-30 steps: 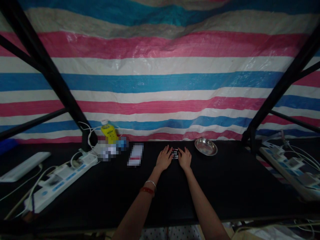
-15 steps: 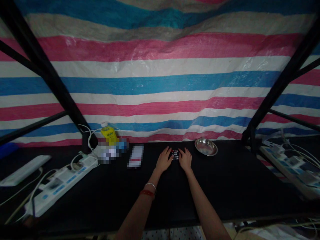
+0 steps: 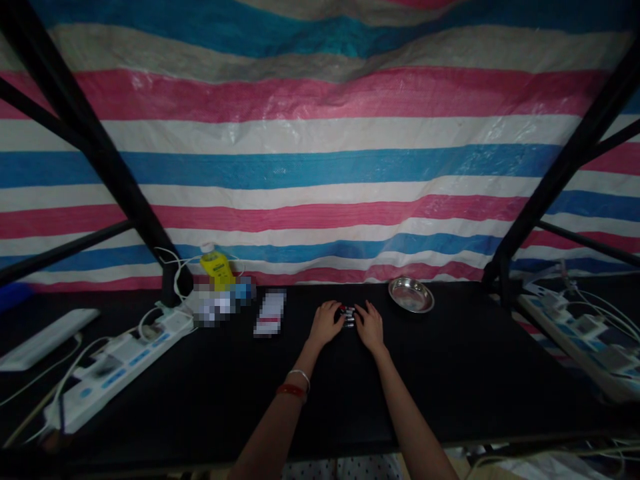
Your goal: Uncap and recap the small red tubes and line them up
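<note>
Several small dark and silver cylinders with a touch of red, which look like batteries (image 3: 349, 316), lie side by side on the black tabletop. My left hand (image 3: 327, 323) rests at their left side, its fingers bent and its fingertips close to the ends. On the other side is my right hand (image 3: 370, 326), palm down with fingers apart, close to the right ends. Neither hand lifts anything. Whether the fingertips touch the batteries is too small to tell. A round metal dish (image 3: 411, 295) stands to the right of my right hand.
Left of my hands lies a blurred pale flat item (image 3: 271, 313). Behind it is a yellow bottle (image 3: 217, 268) beside more blurred things. Power strips with cables, one at left (image 3: 120, 370) and one at right (image 3: 583, 333), flank the black table (image 3: 340, 407). A striped tarp (image 3: 320, 167) hangs behind.
My fingers have drawn slightly apart and back from the batteries, leaving more of them in sight. The batteries appear slightly shifted and less even. The view has moved a little.
</note>
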The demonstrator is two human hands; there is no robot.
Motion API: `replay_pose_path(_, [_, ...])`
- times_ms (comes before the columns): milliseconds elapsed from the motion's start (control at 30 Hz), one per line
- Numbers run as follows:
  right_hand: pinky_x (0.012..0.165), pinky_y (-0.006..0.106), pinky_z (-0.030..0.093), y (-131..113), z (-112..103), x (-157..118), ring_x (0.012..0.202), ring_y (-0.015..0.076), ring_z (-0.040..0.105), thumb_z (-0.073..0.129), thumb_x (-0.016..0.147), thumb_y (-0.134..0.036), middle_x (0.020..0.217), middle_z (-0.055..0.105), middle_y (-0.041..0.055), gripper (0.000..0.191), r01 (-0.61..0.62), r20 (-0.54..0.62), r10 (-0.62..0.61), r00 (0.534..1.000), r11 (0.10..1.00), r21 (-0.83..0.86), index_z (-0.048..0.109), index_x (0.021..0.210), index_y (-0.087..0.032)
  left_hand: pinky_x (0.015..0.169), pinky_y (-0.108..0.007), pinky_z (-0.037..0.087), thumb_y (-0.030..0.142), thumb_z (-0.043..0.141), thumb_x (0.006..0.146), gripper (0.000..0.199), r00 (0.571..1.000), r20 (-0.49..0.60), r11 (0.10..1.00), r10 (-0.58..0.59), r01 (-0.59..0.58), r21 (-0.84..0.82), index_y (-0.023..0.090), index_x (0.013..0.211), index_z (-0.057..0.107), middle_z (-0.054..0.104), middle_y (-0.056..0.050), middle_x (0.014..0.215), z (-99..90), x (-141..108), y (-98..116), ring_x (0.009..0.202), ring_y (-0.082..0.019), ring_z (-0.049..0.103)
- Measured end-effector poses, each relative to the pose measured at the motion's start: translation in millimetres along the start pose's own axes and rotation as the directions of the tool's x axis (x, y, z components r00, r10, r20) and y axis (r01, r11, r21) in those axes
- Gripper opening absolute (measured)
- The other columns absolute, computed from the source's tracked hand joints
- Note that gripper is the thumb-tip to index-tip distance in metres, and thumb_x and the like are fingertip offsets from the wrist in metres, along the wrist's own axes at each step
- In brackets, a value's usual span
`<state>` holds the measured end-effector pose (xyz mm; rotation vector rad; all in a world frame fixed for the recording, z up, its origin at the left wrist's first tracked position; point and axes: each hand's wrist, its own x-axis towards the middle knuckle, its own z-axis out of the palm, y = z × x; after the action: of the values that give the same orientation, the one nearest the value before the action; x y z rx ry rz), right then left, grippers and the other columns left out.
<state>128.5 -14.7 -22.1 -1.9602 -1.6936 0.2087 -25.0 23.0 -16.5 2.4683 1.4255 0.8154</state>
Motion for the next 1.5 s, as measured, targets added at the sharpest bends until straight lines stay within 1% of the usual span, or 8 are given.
replay_pose_path(533, [0.101,0.038,0.031,10,5,4,0.123,0.0233,0.042,0.053,0.081,-0.036,0.127,0.054,0.0076,0.026,0.030,-0.084,-0.014,0.996,0.980,0.195,0.068,0.101,-0.025,0.092,-0.039,0.040,0.036,0.046,0.086,0.034,1.000,-0.005,1.000,0.005,-0.005,0.024,0.017,0.113,0.055,0.058,-0.009,0.115,-10.3,-7,9,0.109,-0.022,0.050])
replay_pose_path(733, [0.096,0.038,0.038,11,4,6,0.106,0.0216,0.056,0.050,0.081,-0.037,0.102,0.067,0.0067,0.028,0.070,-0.144,-0.004,0.990,0.888,0.455,0.068,0.095,-0.021,0.094,-0.038,0.039,0.040,0.030,0.093,0.041,0.999,-0.042,0.999,-0.017,0.018,0.030,0.016,0.119,0.050,0.057,-0.009,0.119,-3.3,-6,4,0.111,-0.021,0.049])
replay_pose_path(900, [0.080,0.034,0.048,8,3,7,0.081,0.0192,0.062,0.058,0.073,-0.043,0.088,0.070,0.0069,0.034,-0.006,-0.124,0.175,0.977,0.598,0.802,0.067,0.091,-0.016,0.095,-0.038,0.039,0.040,0.025,0.094,0.044,0.996,-0.083,0.999,-0.046,0.046,0.003,0.017,0.126,0.044,0.055,-0.009,0.122,-3.6,-5,4,0.113,-0.021,0.049])
replay_pose_path(1033, [0.060,0.027,0.048,5,3,10,0.056,0.0122,0.057,0.069,0.066,-0.034,0.070,0.067,0.0017,0.026,-0.135,0.110,0.254,0.961,0.083,0.987,0.066,0.086,-0.017,0.093,-0.037,0.041,0.037,0.025,0.094,0.042,0.991,-0.128,0.999,-0.029,0.025,-0.035,0.019,0.129,0.040,0.056,-0.009,0.120,-9.6,-7,8,0.109,-0.020,0.052])
replay_pose_path(1100, [0.054,0.024,0.047,4,3,10,0.052,0.0102,0.055,0.067,0.068,-0.027,0.067,0.066,0.0009,0.015,-0.236,0.268,0.200,0.942,-0.172,0.957,0.066,0.080,-0.018,0.093,-0.037,0.041,0.036,0.026,0.094,0.042,0.987,-0.160,0.999,-0.014,0.006,-0.048,0.020,0.131,0.037,0.057,-0.009,0.117,-12.3,-9,10,0.107,-0.019,0.053])
replay_pose_path(1167, [0.050,0.021,0.045,5,0,11,0.050,0.0087,0.053,0.061,0.072,-0.022,0.065,0.064,0.0008,0.006,-0.329,0.381,0.101,0.919,-0.338,0.882,0.065,0.075,-0.017,0.093,-0.038,0.041,0.035,0.028,0.094,0.043,0.982,-0.190,0.999,-0.004,-0.007,-0.054,0.020,0.133,0.034,0.058,-0.009,0.115,-14.2,-11,12,0.106,-0.019,0.053])
replay_pose_path(1333, [0.044,0.016,0.041,8,-9,10,0.048,0.0059,0.049,0.054,0.077,-0.016,0.062,0.059,-0.0011,0.010,-0.397,0.433,-0.046,0.900,-0.496,0.773,0.064,0.076,-0.017,0.093,-0.038,0.042,0.034,0.032,0.093,0.045,0.973,-0.230,0.997,-0.003,-0.016,-0.081,0.019,0.135,0.030,0.058,-0.010,0.113,-16.6,-13,14,0.105,-0.019,0.054])
replay_pose_path(1500, [0.040,0.017,0.039,5,-6,9,0.043,0.0064,0.048,0.055,0.077,-0.017,0.058,0.058,-0.0018,0.010,-0.469,0.492,-0.060,0.869,-0.423,0.776,0.065,0.077,-0.016,0.097,-0.039,0.040,0.035,0.036,0.091,0.048,0.962,-0.267,0.996,0.056,-0.071,-0.048,0.021,0.136,0.028,0.050,-0.010,0.126,-16.5,-14,15,0.115,-0.020,0.048])
